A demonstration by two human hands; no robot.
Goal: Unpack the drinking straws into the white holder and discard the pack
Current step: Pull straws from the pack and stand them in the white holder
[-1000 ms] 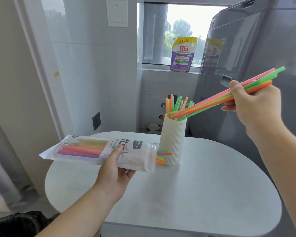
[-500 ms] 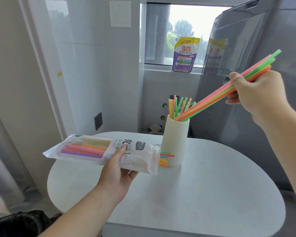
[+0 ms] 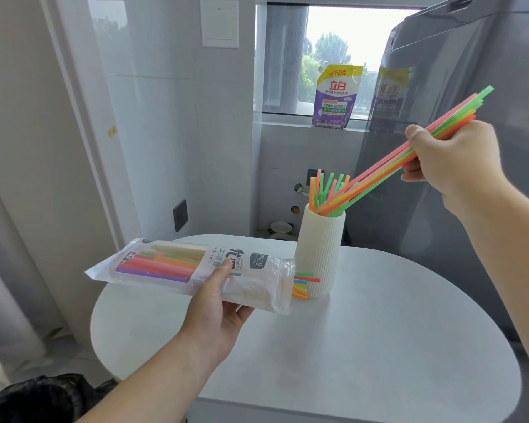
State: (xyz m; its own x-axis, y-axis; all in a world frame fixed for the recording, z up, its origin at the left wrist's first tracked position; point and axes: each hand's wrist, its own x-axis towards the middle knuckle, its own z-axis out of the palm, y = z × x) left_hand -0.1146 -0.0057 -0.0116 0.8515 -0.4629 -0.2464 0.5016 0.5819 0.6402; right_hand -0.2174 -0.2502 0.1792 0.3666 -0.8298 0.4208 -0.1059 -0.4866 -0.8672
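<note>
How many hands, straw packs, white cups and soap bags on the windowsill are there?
Hands: 2 (left hand; right hand, gripping straws)
Straw pack: 1
White holder: 1
Soap bag: 1
Total: 5

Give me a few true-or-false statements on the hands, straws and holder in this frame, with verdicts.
1. The right hand grips a straw bundle whose lower ends are in the mouth of the holder. True.
2. The holder lies on its side. False: it stands upright on the table.
3. The left hand holds the pack, which has straws inside. True.
4. No straws lie on the table. False: loose straws lie by the holder's base.
</note>
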